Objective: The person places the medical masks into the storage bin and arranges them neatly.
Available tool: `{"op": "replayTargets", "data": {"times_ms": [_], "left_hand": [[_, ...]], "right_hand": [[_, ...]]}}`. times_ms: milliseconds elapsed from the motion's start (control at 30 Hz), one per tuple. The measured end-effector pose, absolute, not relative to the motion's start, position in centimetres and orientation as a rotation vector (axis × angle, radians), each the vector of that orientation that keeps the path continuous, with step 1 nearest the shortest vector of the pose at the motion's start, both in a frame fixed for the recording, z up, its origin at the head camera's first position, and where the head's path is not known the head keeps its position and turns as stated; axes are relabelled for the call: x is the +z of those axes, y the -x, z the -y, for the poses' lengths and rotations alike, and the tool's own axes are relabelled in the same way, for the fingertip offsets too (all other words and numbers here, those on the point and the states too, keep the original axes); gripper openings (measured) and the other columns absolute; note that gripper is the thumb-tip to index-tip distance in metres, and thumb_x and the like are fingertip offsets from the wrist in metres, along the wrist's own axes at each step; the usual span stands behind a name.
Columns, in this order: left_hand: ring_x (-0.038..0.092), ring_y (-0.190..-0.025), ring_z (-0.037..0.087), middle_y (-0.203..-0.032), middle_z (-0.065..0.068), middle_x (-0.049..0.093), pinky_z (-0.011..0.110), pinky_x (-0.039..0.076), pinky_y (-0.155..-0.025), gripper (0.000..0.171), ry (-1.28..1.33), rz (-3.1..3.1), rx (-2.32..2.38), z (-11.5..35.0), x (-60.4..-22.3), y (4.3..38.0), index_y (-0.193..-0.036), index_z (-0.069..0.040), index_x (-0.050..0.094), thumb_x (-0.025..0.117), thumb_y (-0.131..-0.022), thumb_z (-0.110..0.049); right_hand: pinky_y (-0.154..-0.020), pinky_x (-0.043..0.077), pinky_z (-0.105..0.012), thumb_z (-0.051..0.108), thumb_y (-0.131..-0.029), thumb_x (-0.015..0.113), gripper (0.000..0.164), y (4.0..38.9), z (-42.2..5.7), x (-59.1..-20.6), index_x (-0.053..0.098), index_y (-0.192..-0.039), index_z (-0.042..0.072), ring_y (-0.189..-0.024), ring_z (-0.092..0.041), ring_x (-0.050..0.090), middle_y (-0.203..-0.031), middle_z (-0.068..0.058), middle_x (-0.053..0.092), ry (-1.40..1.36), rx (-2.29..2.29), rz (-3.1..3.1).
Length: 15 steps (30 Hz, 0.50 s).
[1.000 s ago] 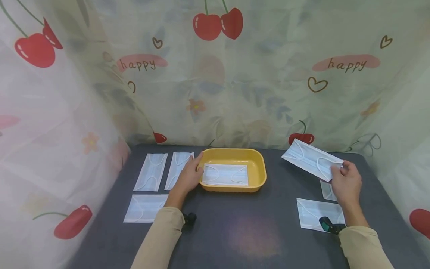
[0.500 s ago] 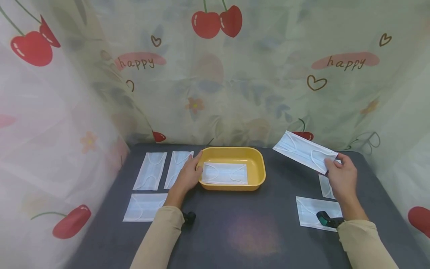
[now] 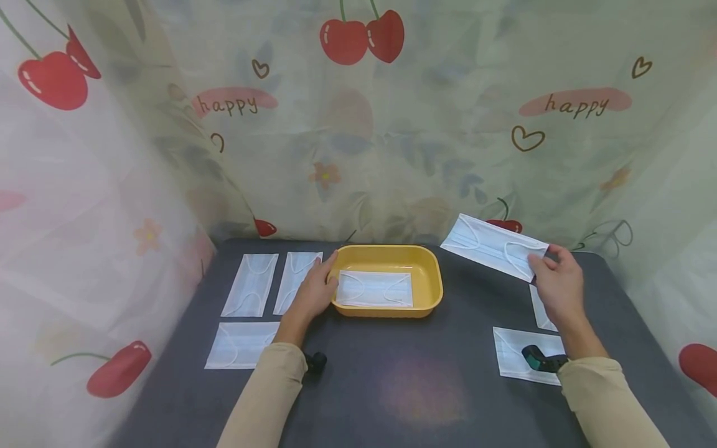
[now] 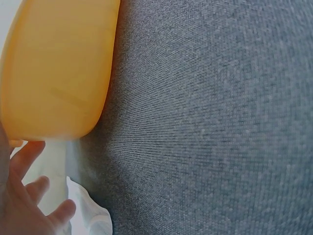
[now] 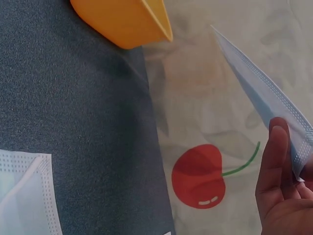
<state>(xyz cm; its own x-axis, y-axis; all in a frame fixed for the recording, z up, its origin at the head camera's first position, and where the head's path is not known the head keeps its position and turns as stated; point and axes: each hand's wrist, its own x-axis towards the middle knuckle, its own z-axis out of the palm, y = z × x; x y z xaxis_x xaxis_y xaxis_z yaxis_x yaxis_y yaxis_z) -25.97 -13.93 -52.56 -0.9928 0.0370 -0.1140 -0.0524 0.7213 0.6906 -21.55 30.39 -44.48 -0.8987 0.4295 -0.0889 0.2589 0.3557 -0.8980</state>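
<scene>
In the head view my right hand (image 3: 557,283) pinches a pale blue face mask (image 3: 495,246) by its right end, between thumb and fingers. The mask is raised above the table and tilted, its left end higher. My left hand (image 3: 313,289) holds the left end of a yellow plastic basin (image 3: 431,305) at its rim; in the left wrist view a finger (image 4: 29,156) meets that end while others stay off it. Another face mask (image 3: 375,289) lies flat inside the basin.
Left of the basin lie face masks: one upright (image 3: 250,285), one partly behind my left hand (image 3: 294,277), one crosswise (image 3: 238,345). At right, a mask (image 3: 512,354) and a partly hidden mask (image 3: 542,309) lie under my right arm. A printed curtain (image 3: 358,155) borders the dark table (image 3: 358,386).
My right hand has moved left and slightly up with the face mask, bringing it nearer the basin. My left hand and the basin have stayed in place.
</scene>
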Motion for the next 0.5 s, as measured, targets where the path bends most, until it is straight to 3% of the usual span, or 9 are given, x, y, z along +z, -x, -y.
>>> {"op": "replayTargets", "data": {"times_ms": [367,500], "left_hand": [[0.010,-0.162,0.028,-0.171,0.002,0.026,0.061,0.016,-0.127,0.065,0.008,-2.798,1.133,13.9,-52.5,26.0,-0.161,-0.044,0.022,0.044,-0.102,-0.027],[0.010,-0.162,0.028,-0.171,0.003,0.026,0.060,0.015,-0.127,0.065,0.005,-2.798,1.134,13.9,-52.5,25.9,-0.161,-0.043,0.022,0.044,-0.102,-0.027]], "right_hand": [[-0.101,0.054,-0.029,0.042,-0.106,0.046,0.065,21.3,-29.2,-43.2,0.028,-0.160,0.013,-0.130,-0.034,0.061,-0.156,-0.016,0.050,0.475,1.589,2.509],[-0.091,0.057,-0.018,0.037,-0.106,0.049,0.063,21.3,-28.8,-43.1,0.030,-0.159,0.009,-0.111,-0.017,0.070,-0.152,-0.021,0.053,0.398,1.590,2.501]]}}
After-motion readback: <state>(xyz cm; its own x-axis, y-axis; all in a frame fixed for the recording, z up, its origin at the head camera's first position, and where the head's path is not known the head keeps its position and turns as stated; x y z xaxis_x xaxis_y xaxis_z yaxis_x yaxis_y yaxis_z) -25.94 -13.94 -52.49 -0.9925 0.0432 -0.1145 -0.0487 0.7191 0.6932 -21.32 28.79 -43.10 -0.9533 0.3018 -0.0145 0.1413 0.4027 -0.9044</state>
